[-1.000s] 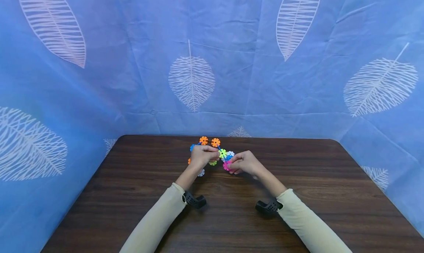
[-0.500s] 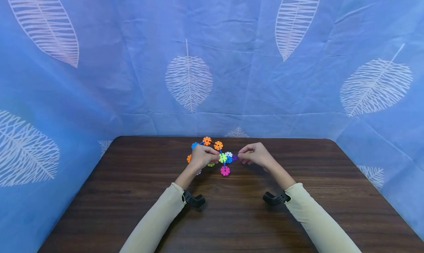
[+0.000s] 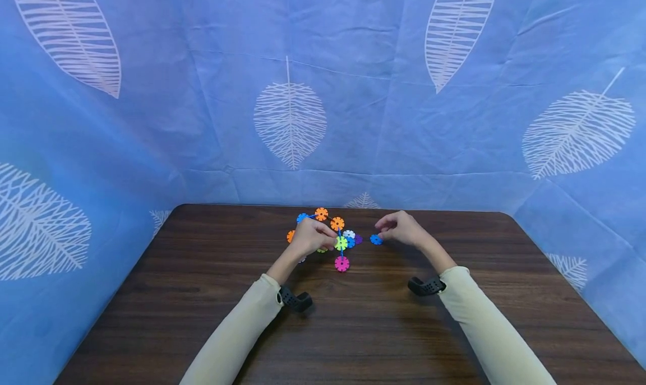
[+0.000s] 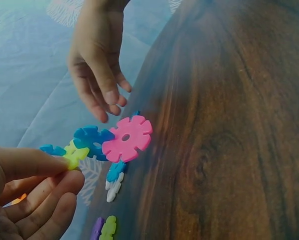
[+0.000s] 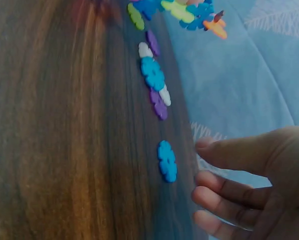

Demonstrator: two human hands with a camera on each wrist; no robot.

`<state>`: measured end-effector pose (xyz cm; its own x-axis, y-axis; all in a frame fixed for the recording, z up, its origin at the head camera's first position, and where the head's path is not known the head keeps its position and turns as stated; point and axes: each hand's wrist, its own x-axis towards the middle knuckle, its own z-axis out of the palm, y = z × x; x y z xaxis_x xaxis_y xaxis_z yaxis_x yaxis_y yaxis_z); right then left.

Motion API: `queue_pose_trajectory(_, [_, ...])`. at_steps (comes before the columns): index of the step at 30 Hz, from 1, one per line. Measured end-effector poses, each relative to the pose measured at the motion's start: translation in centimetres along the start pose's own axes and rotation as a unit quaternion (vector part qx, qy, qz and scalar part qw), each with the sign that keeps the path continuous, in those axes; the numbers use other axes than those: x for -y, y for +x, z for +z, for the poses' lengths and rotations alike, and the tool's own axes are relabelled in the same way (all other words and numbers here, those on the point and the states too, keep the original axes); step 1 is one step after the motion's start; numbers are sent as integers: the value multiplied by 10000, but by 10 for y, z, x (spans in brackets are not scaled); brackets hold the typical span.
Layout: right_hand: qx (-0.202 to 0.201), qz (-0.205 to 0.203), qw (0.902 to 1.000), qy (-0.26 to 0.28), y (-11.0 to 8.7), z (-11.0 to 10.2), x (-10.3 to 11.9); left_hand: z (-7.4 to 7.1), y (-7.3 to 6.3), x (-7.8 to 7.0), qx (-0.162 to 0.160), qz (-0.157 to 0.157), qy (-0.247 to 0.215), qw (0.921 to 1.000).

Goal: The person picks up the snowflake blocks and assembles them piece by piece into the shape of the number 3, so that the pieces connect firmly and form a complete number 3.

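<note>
My left hand (image 3: 310, 236) pinches a yellow-green notched plastic disc (image 4: 75, 156) between thumb and fingers. That disc belongs to a linked chain with a pink disc (image 3: 342, 263) at its near end and orange discs (image 3: 337, 223) farther back; the hand hides part of the chain. To the right, my right hand (image 3: 402, 228) hovers beside a loose blue disc (image 5: 167, 161) lying on the table. In the right wrist view its thumb and fingers are spread apart and hold nothing.
Between the hands, loose discs lie in a cluster on the dark wooden table (image 3: 353, 329): a white disc (image 3: 349, 235), a purple disc (image 3: 359, 239) and a blue one. A blue leaf-patterned cloth (image 3: 353, 121) hangs behind the table's far edge.
My right hand has left the pink disc and moved right and away from me, past the loose discs, to beside the blue disc. The left hand keeps its pinch; the chain has shifted slightly.
</note>
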<state>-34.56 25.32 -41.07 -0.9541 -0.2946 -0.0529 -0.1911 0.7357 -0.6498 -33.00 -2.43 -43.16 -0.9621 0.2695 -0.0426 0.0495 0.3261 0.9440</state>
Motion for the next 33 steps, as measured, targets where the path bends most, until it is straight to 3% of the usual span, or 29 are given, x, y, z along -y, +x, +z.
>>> queue_pose_trajectory(5, [462,106,9987,-193,8,3,-5,0,0,0,94,17,73,9999])
queue_pose_trajectory(9, [593,185,9980,-151,13,7,-8,0,-2,0,145,7,26,9999])
queue_pose_trajectory(24, [275,372,9989,-20,18,15,-7,-3,0,4,59,53,-145,9999])
queue_pose_trajectory(33, [286,351,9978,492,18,15,-9,-1,1,5,4,119,-80,9999])
